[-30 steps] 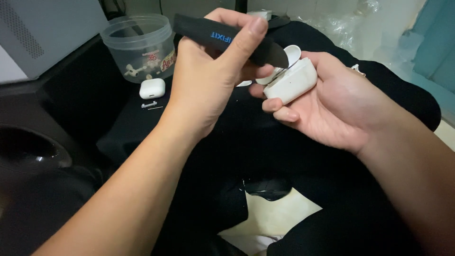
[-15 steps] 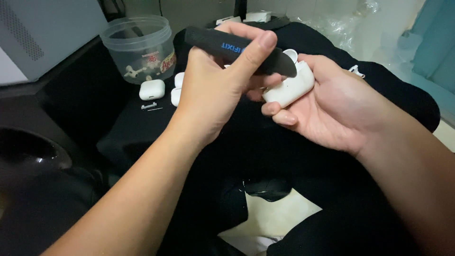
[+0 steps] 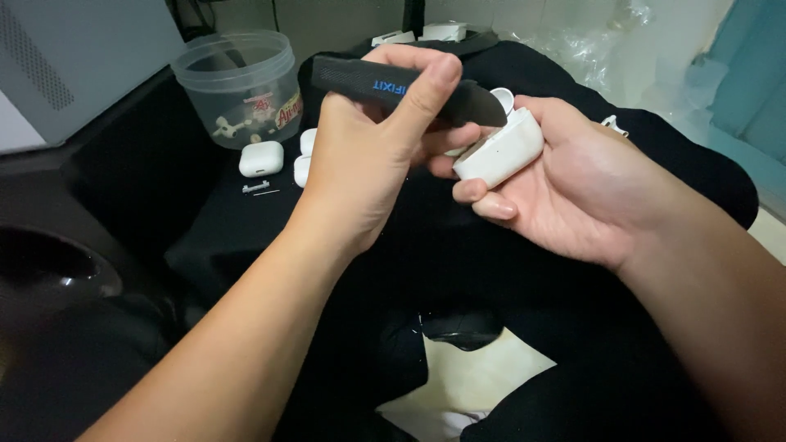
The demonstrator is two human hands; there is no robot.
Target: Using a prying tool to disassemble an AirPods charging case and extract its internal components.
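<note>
- Gripping firmly, the left hand [image 3: 360, 155] clenches a black pry tool [image 3: 401, 86] — its tip meets the open white earbud case [image 3: 499, 147].
- Right hand [image 3: 573, 192] cradles that case, fingers curled beneath it.
- Left of the grip, on black cloth [image 3: 458, 254]: another small white case [image 3: 261, 158] and a clear plastic tub [image 3: 237, 86].
- Risk, as I judge it — too much leverage could let the tip skid into the cradling fingers or crack the hinge.

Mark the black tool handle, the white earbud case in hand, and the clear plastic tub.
black tool handle [image 3: 360, 80], head view, on the textured side left of the thumb.
white earbud case [image 3: 499, 151], head view, on its smooth outer shell.
clear round plastic tub [image 3: 237, 82], head view, on the front wall below the rim.
</note>
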